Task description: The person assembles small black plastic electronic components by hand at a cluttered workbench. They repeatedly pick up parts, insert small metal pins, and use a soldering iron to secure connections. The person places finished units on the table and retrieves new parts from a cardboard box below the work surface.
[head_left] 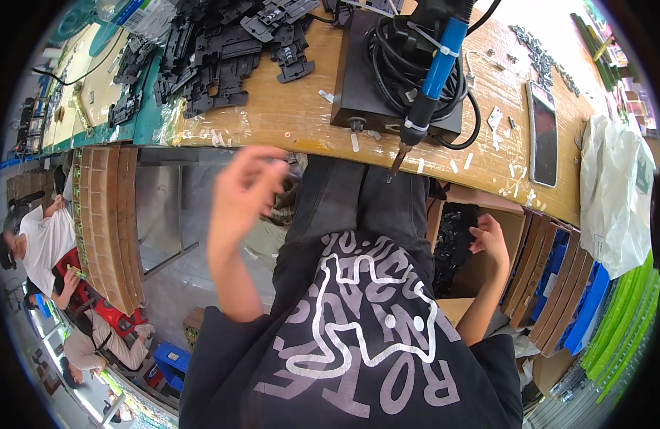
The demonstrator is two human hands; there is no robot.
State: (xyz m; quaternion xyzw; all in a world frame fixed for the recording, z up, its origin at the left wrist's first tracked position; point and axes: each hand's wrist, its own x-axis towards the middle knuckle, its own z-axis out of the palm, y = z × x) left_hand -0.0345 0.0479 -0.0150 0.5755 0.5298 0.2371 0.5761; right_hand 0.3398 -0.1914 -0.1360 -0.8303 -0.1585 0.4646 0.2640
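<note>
My left hand [243,189] is raised in front of the table edge and smeared by motion, its fingers partly curled. By its fingertips shows a small dark shape; whether the hand holds it is unclear. My right hand [490,239] is at the mouth of a cardboard box [513,207] beside my right thigh, with its fingers bent together. Black plastic pieces [453,247] fill the box just beside those fingers. What the fingers hold, if anything, cannot be made out. On the table, a blue-and-black electric screwdriver [436,71] points its bit toward my lap.
Black plastic parts [219,61] lie heaped at the table's back left. A black control box [355,71] with coiled cable stands centrally. To the right are a phone [543,134], small dark pieces [536,53] and a white plastic bag [616,189]. Two people sit far left.
</note>
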